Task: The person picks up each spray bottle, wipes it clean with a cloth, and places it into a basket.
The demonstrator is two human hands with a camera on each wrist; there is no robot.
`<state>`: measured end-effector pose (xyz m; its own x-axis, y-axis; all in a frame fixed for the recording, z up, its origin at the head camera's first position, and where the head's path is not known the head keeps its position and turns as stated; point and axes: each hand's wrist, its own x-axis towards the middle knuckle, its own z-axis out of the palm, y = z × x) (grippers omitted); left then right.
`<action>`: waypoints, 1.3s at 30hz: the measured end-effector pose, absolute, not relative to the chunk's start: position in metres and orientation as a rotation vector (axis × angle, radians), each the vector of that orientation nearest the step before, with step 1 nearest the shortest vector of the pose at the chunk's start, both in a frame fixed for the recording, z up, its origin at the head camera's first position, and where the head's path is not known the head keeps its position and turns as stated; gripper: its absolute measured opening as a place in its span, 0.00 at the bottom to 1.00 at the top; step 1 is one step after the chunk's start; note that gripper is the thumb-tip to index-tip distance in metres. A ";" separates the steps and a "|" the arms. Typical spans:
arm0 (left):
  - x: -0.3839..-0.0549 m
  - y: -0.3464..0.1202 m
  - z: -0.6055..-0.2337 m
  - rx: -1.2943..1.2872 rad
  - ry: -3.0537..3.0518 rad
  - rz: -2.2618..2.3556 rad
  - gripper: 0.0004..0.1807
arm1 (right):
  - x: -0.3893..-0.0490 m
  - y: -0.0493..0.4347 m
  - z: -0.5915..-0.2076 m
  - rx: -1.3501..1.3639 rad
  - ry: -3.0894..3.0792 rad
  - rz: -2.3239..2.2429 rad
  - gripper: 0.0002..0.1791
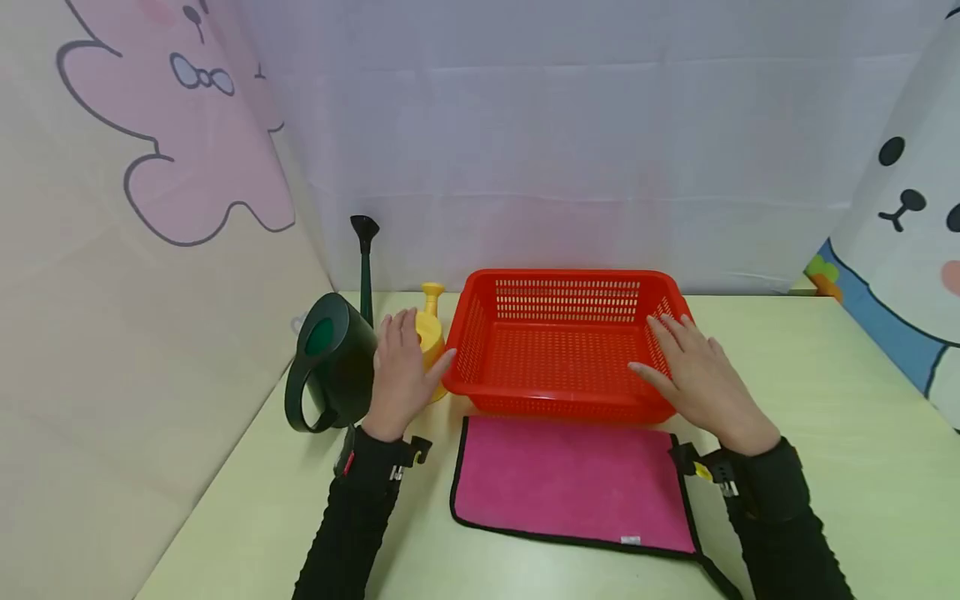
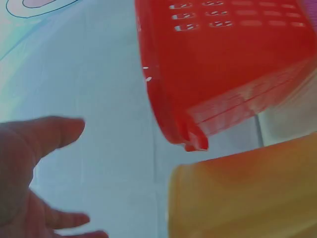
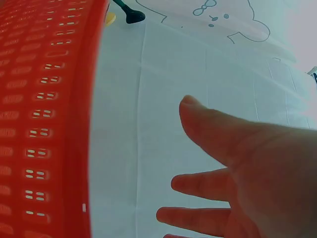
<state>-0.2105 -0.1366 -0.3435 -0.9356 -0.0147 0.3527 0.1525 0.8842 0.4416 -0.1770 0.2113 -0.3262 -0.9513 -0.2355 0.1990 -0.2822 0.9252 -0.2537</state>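
In the head view a red plastic basket (image 1: 570, 406) stands at the back middle of the table. My left hand (image 1: 405, 375), fingers straight and thumb spread, hovers in front of a yellow watering can (image 1: 429, 333) and partly hides it. Just left of that hand is a dark green watering can (image 1: 341, 358) with a long spout. Over the basket's right end my right hand (image 1: 701, 379) is spread with nothing in it. The right wrist view has this hand (image 3: 237, 173) beside the basket's rim (image 3: 79, 124), a gap between them.
A pink cloth (image 1: 570, 483) with black edging and a strap lies in front of the basket. The pale table (image 1: 810, 383) meets a white curtain (image 1: 570, 150) at the back. Printed fabric (image 1: 150, 333) hangs along the left side.
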 end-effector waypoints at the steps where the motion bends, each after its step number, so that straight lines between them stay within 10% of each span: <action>1: -0.209 -0.140 -0.347 -0.047 -2.665 -0.724 0.43 | -0.177 0.211 -0.326 0.398 -2.921 0.421 0.41; 25: -0.218 -0.174 -0.405 0.311 -2.553 -1.815 0.25 | -0.174 0.202 -0.331 0.535 -2.883 0.425 0.36; 39: -0.232 -0.165 -0.338 0.098 -2.244 -1.528 0.21 | -0.171 0.201 -0.328 0.659 -2.786 0.469 0.33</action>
<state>-0.2317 -0.1646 -0.3380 -0.9087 -0.2888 0.3014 0.1747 0.3927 0.9029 -0.1705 0.2008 -0.3277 -0.8695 -0.3916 0.3009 -0.4685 0.8468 -0.2519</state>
